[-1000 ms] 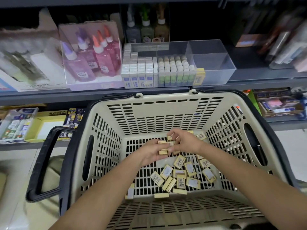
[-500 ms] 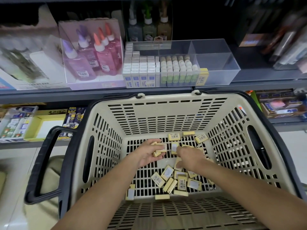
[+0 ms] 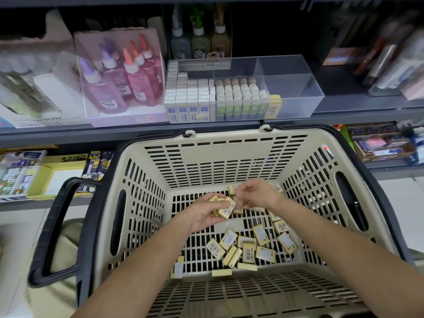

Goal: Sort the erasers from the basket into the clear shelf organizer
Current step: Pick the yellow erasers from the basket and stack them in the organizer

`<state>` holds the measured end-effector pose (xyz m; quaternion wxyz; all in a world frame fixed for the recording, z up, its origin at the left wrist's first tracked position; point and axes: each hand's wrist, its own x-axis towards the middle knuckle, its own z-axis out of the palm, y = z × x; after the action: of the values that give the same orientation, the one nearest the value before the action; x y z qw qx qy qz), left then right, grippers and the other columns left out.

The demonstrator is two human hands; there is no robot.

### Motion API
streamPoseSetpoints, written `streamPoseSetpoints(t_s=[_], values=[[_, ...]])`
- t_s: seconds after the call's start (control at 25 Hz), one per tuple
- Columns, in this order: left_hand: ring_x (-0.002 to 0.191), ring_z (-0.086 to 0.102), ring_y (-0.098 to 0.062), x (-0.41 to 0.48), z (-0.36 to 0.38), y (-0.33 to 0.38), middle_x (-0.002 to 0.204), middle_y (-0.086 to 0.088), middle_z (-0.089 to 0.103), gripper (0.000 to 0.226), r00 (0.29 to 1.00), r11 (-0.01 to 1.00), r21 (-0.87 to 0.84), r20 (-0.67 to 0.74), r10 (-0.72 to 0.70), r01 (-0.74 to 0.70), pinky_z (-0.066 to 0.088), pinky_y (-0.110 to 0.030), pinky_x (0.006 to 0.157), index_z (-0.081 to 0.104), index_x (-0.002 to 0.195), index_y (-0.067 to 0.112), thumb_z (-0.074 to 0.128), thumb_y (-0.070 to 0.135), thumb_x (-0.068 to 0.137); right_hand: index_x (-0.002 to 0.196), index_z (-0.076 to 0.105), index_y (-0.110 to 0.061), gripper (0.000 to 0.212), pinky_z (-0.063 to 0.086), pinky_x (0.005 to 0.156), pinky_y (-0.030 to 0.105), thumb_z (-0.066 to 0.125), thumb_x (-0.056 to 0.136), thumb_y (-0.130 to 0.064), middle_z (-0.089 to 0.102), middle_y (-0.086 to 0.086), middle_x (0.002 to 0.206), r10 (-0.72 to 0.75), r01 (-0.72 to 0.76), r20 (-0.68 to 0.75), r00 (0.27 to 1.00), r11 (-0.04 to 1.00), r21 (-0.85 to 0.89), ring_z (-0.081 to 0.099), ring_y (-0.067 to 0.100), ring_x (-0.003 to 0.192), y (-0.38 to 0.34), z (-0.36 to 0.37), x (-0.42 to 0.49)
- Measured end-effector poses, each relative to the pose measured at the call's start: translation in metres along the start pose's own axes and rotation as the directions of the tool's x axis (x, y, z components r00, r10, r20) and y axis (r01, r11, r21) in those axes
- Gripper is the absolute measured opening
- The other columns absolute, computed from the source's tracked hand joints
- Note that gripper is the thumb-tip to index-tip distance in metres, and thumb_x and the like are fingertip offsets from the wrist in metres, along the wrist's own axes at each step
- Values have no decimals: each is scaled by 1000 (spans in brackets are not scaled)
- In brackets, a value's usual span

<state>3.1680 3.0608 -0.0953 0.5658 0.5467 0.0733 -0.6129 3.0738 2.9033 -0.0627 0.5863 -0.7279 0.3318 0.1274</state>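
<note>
Pink and purple glue bottles point(image 3: 119, 88) stand in a clear case point(image 3: 128, 120) on the grey shelf point(image 3: 68, 135). Three small bottles point(image 3: 199, 42) stand further back. Lower down sit a yellow box point(image 3: 46, 177) and a brown box point(image 3: 385, 150) of small packs.

Single head-worn wide-angle view, looking forward and steeply down, close above the basket point(image 3: 231, 154), with the shelf organizer point(image 3: 296, 88) beyond.
</note>
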Motion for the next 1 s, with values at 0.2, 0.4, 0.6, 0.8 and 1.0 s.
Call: streamPoseSetpoints(t_s=[0.2, 0.4, 0.6, 0.8, 1.0], values=[[87, 65, -22, 1, -5, 0, 99, -9, 68, 37, 997, 999, 32, -80, 15, -12, 57, -35, 66, 64, 99, 15, 78, 3, 67, 119, 56, -15, 38, 51, 84, 34, 63, 86, -33, 58, 4, 115, 16, -106, -119, 993, 592, -799, 60, 20, 99, 30, -29, 5], [75, 68, -19, -7, 0, 11, 92, -8, 67, 34, 996, 998, 29, -71, 50, -48, 57, -37, 64, 65, 96, 16, 78, 2, 68, 106, 48, -22, 26, 49, 73, 33, 59, 86, -33, 58, 1, 111, -23, -10, -21, 1000, 399, -917, 57, 20, 95, 32, -19, 4], [87, 70, -32, -30, 24, 44, 103, -18, 69, 50, 985, 987, -6, 51, 164, -164, 58, -35, 62, 61, 107, 11, 77, 3, 60, 94, 61, -22, 14, 45, 67, 26, 65, 82, -27, 62, -3, 94, -147, 128, 51, 988, 584, -801, 57, 15, 85, -18, -34, -6], [83, 70, -30, -59, 50, 82, 93, -15, 71, 46, 936, 943, 14, 130, 328, -333, 59, -39, 67, 61, 106, 12, 74, 4, 62, 94, 66, -20, 15, 37, 58, 13, 69, 80, -18, 55, -11, 71, -342, 278, 14, 940, 738, -615, 48, 5, 63, -70, -72, -42], [77, 70, -26, -82, 82, 129, 93, -13, 69, 32, 861, 864, 49, 124, 493, -502, 58, -34, 60, 71, 88, 17, 75, 4, 59, 91, 67, -22, 17, 48, 73, 22, 74, 78, -14, 63, -6, 78, -497, 385, -122, 859, 785, -485, 56, 6, 70, -113, -120, -65]])
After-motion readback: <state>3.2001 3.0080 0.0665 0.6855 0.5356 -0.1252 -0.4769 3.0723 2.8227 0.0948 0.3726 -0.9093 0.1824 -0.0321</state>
